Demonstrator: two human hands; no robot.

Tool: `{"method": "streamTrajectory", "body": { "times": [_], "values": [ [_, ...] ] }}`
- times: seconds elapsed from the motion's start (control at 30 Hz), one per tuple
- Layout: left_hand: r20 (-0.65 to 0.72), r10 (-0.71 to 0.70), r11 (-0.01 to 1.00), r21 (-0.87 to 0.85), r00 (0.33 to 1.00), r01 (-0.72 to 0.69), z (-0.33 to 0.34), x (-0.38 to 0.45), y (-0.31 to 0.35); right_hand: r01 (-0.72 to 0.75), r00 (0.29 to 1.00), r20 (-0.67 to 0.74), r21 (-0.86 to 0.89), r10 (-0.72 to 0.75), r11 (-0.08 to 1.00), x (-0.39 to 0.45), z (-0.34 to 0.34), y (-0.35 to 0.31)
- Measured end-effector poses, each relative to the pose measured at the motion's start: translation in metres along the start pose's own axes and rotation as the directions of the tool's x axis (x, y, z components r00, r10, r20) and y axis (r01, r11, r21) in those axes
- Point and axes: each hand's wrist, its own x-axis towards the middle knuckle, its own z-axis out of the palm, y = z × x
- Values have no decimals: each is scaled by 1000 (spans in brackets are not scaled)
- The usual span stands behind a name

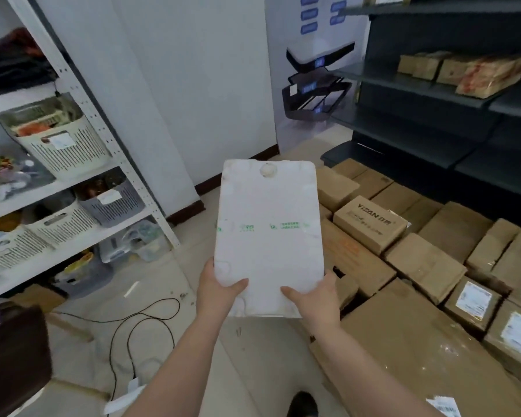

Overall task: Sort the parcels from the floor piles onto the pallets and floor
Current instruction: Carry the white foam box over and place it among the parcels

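Both hands up front | left hand (220,288) and right hand (312,299) clamp the near end of the white foam parcel (268,233), thumbs on top, fingers curled beneath | parcel held above the floor (253,350) | brown cardboard boxes (409,266) piled right of the fingers

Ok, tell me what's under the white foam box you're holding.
Both hands, left hand and right hand, grip the white foam box at its near edge. Below it show tiled floor and brown cardboard parcels; whatever lies directly beneath is covered.
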Motion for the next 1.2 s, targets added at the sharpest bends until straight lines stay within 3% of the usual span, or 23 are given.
{"method": "streamTrajectory", "body": {
  "times": [0.2, 0.43, 0.67, 0.83, 0.97, 1.2],
  "values": [
    [132, 45, 998, 31, 990, -49, 39, 106, 42, -65, 996, -61, -37, 63, 997, 100, 15, -43],
    [341, 30, 999, 31, 939, -43, 116, 211, 66, -165, 959, -234, 7, 162, 986, 187, 3, -61],
    [606, 2, 999, 36, 796, -30, 215, 323, 87, -250, 849, -458, 92, 264, 964, 281, 1, -68],
    [738, 9, 999, 27, 674, -43, 292, 399, 102, -346, 753, -546, 147, 368, 927, 358, 4, -67],
    [798, 19, 995, 45, 602, -90, 358, 438, 107, -353, 708, -588, 184, 391, 917, 413, -9, -44],
    [848, 90, 979, 22, 522, -204, 492, 474, 110, -271, 657, -688, 164, 307, 948, 512, -64, 10]
  ]
}}
